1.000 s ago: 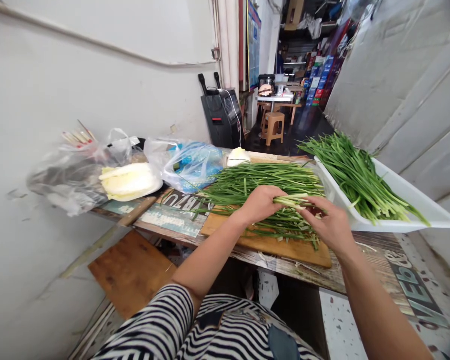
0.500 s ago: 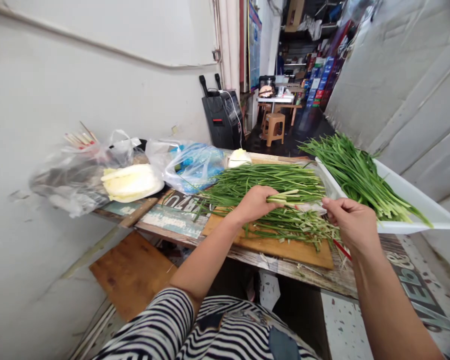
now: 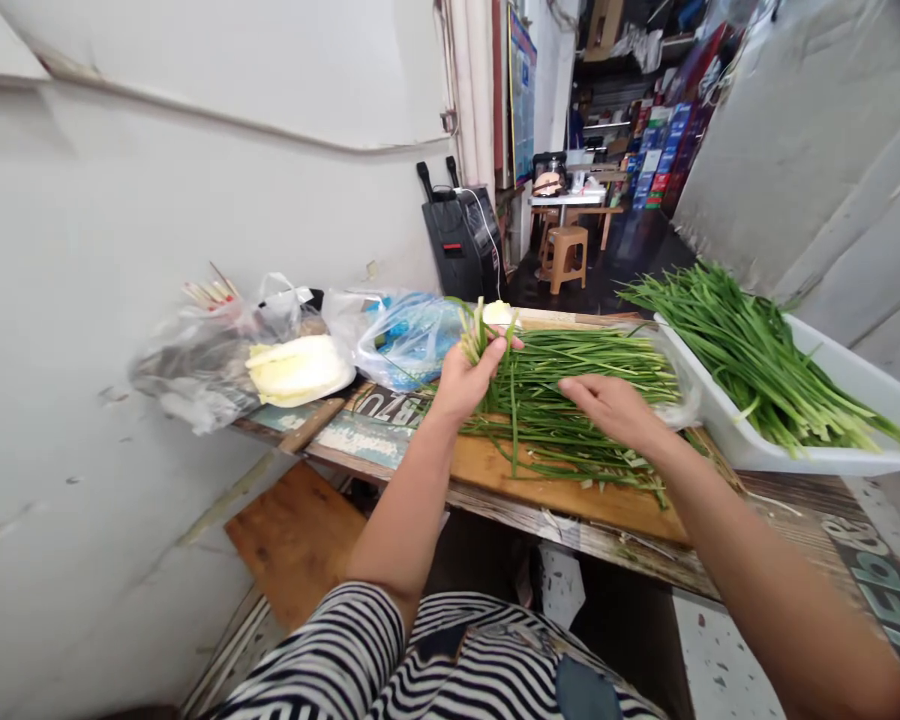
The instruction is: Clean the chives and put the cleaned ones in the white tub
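My left hand (image 3: 469, 378) is closed round a small bunch of green chives (image 3: 478, 335), its pale stem ends pointing up and the leaves hanging down. To the right, my right hand (image 3: 607, 405) hovers over the chive pile (image 3: 592, 362), fingers pressed together; whatever they pinch, if anything, is too small to make out. More chives and trimmings lie on a wooden board (image 3: 495, 465) at the near edge of the bench. A white tray (image 3: 855, 462) at the right holds a large heap of chives (image 3: 750, 360).
Left on the bench are a halved cabbage (image 3: 300, 370), a clear bag with blue contents (image 3: 412, 335) and a grey plastic bag (image 3: 187, 365). A pale vegetable (image 3: 499, 313) sits at the back edge. Beyond stand a black speaker (image 3: 461, 240) and a stool (image 3: 565, 258).
My left hand has moved left and up and turned the bunch so its stem ends point upward. My right hand has moved left from beside the tray to above the pile.
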{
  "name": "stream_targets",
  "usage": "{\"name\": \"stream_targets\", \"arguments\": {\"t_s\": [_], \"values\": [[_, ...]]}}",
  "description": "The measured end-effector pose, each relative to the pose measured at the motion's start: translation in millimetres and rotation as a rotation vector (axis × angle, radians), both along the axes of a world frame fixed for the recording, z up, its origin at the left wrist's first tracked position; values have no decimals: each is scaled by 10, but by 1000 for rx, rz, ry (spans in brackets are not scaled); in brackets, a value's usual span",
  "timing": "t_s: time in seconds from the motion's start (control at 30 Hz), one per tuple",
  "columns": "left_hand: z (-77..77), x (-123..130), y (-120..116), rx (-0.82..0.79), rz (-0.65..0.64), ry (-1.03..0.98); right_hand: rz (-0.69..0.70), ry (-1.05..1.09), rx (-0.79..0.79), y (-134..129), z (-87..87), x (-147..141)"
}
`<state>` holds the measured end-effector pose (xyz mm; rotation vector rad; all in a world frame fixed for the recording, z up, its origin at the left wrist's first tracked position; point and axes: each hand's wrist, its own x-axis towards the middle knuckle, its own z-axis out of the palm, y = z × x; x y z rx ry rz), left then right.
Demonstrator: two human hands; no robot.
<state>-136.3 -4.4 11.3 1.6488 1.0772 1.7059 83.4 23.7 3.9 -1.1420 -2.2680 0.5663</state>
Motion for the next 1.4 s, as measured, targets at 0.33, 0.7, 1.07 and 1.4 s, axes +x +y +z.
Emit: {"name": "stream_targets", "arguments": {"t_s": [0.33, 0.7, 1.07, 1.4], "values": [[51, -77, 58, -59, -49, -289, -116, -239, 18, 254, -228, -812], [34, -21, 126, -148, -45, -329, 107, 437, -246, 119, 81, -864], [-9, 128, 203, -295, 129, -413, -77, 282, 137, 10, -7, -823], [-10, 18, 197, -249, -16, -607, -114, 414, 3, -107, 7, -695]]}}
